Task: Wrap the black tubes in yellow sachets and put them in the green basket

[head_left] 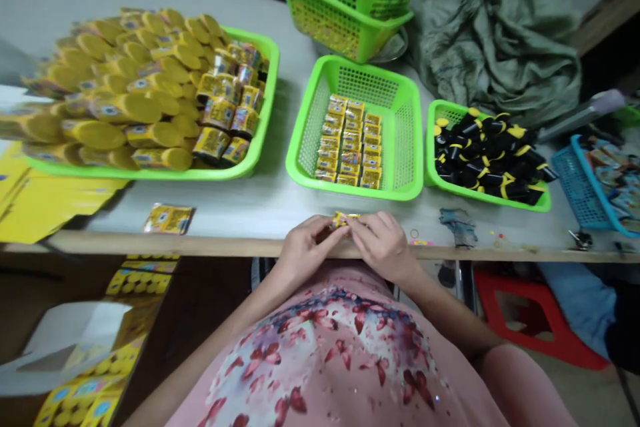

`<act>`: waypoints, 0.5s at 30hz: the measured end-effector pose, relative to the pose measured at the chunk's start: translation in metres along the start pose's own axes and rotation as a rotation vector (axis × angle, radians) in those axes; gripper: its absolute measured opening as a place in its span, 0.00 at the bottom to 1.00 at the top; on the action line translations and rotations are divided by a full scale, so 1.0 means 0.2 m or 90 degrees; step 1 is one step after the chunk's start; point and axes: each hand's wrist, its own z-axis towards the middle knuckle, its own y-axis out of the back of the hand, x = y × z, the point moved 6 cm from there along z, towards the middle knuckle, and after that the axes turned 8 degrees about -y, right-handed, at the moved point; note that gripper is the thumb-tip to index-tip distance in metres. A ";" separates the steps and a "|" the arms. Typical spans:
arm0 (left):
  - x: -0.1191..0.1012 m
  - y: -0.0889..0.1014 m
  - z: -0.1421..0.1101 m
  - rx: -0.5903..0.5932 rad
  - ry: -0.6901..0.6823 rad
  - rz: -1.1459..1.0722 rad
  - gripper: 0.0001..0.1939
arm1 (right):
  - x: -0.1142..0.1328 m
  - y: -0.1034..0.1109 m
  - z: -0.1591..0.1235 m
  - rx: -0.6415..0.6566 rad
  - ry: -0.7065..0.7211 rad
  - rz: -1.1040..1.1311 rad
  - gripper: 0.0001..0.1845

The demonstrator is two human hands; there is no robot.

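My left hand (309, 245) and my right hand (381, 240) meet at the table's front edge, both with fingers pinched on a small yellow packet (344, 218). Fingers cover much of the packet, so its full shape is hidden. Just beyond my hands stands a green basket (400, 190) with rows of similar small yellow packets (350, 147) in it. A flat yellow wrapper (169, 219) lies on the table to the left.
At left, a green tray (265, 140) is heaped with yellow round-ended packs (145, 107). A green basket (500, 203) of black-and-yellow pieces stands right, beside a blue basket (583, 173). Stacked green baskets (345, 7) and a grey-green cloth (495, 40) are behind. Below right is a red stool (565, 340).
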 end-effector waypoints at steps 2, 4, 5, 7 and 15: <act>0.01 -0.03 0.02 0.021 0.055 -0.103 0.18 | 0.03 0.04 0.01 -0.017 0.004 -0.008 0.15; 0.04 -0.05 0.04 0.017 0.114 -0.177 0.18 | -0.01 0.11 0.03 -0.053 0.006 0.001 0.15; 0.06 -0.05 0.05 0.010 0.133 -0.192 0.18 | -0.06 0.17 0.05 -0.085 -0.005 0.007 0.14; 0.09 -0.05 0.06 -0.002 0.151 -0.199 0.16 | -0.26 0.30 0.09 -0.163 -0.080 -0.007 0.14; 0.13 -0.08 0.06 0.020 0.179 -0.207 0.11 | -1.19 0.42 0.39 0.045 -0.633 -0.324 0.20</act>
